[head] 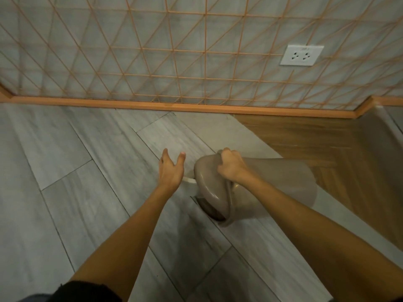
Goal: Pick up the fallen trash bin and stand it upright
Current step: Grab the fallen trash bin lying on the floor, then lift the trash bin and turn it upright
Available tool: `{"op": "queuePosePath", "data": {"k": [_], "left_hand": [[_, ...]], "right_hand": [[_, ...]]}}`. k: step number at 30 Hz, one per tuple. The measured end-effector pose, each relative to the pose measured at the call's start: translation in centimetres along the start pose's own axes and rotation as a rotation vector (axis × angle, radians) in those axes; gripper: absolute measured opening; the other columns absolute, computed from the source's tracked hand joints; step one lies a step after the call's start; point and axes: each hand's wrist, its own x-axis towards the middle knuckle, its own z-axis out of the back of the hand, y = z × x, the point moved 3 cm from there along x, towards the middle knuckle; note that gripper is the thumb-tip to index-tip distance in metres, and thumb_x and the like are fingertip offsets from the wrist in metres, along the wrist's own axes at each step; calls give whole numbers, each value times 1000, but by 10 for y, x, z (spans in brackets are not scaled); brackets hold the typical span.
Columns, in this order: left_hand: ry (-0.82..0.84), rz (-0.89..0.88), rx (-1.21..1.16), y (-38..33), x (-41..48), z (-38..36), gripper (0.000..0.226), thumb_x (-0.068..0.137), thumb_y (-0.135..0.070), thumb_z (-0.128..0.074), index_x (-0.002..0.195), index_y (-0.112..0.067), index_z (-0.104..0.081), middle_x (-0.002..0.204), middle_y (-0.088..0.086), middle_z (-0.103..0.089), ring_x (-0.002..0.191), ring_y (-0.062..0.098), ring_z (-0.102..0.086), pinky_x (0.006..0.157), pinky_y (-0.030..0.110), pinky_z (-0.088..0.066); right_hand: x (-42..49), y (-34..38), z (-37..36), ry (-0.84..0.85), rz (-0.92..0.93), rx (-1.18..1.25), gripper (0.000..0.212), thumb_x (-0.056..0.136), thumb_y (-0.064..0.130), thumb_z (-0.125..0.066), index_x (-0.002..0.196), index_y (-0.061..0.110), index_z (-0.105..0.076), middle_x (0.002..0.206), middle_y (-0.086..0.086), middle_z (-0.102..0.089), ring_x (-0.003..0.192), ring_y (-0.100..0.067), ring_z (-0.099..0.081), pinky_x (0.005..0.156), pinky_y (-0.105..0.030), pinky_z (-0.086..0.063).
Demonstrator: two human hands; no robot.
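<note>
The fingers of the right hand [231,166] are curling tightly over the top edge of the trash bin [272,182], at the seam where its lid [209,186] meets the body, knuckles bunched and facing the viewer. The fingertips themselves are hidden behind the rim, so how deep they are hooking cannot be told. The left hand [171,171] is hovering just beside the lid, at about nine o'clock from it, touching nothing; its fingers are held loosely together and pointing away, with the thumb splayed out toward the bin.

The bin, a smooth taupe plastic one with a domed lid, is lying on its side a little right of the picture's centre, lid end toward nine o'clock and base toward three o'clock. The lid is hanging slightly ajar, showing a dark gap at its lower edge. A thin pale piece, perhaps a pedal, is poking out beside the lid.

The bin is resting on a grey plank floor [87,171] near a brown wood-look strip [327,144] at three o'clock. At twelve o'clock, a wall [152,51] with an orange lattice pattern is rising above an orange skirting board [130,104]; a white socket [302,55] is sitting at two o'clock.

The task seems barely begun: the grip is taken, but lifting and standing the bin upright remain.
</note>
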Motion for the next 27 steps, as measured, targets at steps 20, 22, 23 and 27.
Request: {"op": "queuePosePath", "data": {"k": [20,22,23,27], "left_hand": [[217,292,-323,-22,-4,-14,75,85,-74,-33,140,-26,-43,131,1,-53,113,27,-49,90,53,-44],[236,276,-326,-38,-3,-10,69,86,-69,-41,138,-23,-44,123,1,-51,111,27,-48,86,51,-43],[243,258,-318,-46,-2,-9,68,86,-67,-44,137,-23,-45,122,1,-51,111,28,-49,86,51,-43],[213,125,-276,-82,-2,-4,63,86,-60,-52,135,-22,-44,113,-3,-59,96,20,-56,74,38,-44]], "right_hand": [[-2,-18,86,-143,52,582,26,86,3,-46,104,10,-64,67,-2,-52,54,-15,-46,43,-26,-38],[-4,-25,97,-159,52,659,23,87,1,-47,97,12,-63,64,-1,-49,52,-14,-42,42,-25,-35],[-5,-30,102,-171,47,710,23,87,0,-46,93,13,-64,64,-1,-48,52,-13,-42,43,-25,-33],[-6,-52,117,-175,30,906,28,86,2,-46,89,18,-69,75,-4,-56,69,-18,-49,61,-32,-42]]}}
